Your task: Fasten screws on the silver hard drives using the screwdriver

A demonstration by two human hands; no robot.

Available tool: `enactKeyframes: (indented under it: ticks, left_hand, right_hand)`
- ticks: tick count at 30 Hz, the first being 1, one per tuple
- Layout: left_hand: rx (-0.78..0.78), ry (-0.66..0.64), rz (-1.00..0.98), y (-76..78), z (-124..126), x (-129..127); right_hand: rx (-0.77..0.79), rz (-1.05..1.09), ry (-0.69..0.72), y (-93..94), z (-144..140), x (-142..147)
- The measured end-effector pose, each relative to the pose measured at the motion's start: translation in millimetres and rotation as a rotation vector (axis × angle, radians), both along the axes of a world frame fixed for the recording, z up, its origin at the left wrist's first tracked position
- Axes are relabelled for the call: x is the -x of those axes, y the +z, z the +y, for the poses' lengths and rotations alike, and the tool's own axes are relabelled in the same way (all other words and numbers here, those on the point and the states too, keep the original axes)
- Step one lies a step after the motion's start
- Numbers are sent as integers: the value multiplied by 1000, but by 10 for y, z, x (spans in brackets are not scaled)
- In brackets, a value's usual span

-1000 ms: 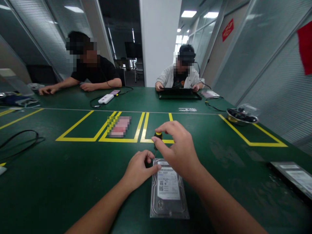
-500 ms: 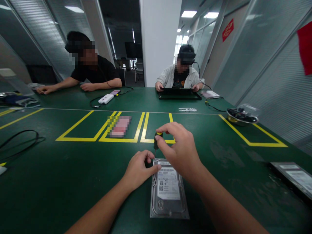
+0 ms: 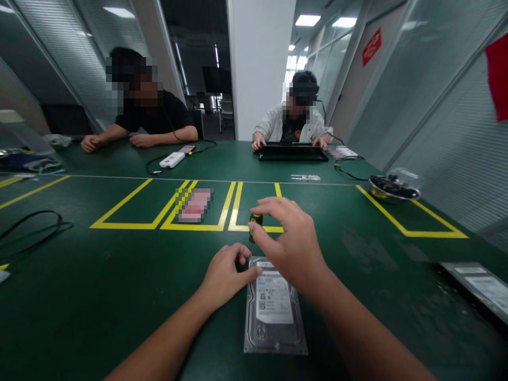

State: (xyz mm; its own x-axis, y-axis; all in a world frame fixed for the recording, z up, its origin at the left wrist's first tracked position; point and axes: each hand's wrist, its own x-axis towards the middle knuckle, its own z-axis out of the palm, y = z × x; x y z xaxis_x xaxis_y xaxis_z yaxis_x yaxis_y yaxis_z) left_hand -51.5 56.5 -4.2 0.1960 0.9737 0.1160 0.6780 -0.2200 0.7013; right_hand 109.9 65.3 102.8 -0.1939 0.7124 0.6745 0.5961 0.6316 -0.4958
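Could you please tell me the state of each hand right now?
Left hand: thumb on the hard drive; whether it grips cannot be told.
Right hand: holding the screwdriver between thumb and finger.

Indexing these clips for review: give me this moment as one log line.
Left hand: thumb on hard drive, label up | Right hand: grip on screwdriver, upright at drive's far left corner

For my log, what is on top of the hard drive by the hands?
The hard drive bears a white label; the left hand overlaps the far left part. The right hand, holding a screwdriver, hides the far right corner from view.
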Motion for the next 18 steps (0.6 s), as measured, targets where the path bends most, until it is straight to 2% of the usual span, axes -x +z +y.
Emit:
enactKeyframes:
  ticks: [8, 14, 18]
  left_hand:
    - [17, 3, -5, 15, -12, 0]
    - [5, 7, 1, 17, -16, 4]
    - [3, 4, 5, 8, -9, 12]
  right_hand:
    - [-17, -2, -15, 9, -9, -14]
    - [33, -3, -10, 0, 1, -4]
    - [-4, 2, -5, -2, 6, -5]
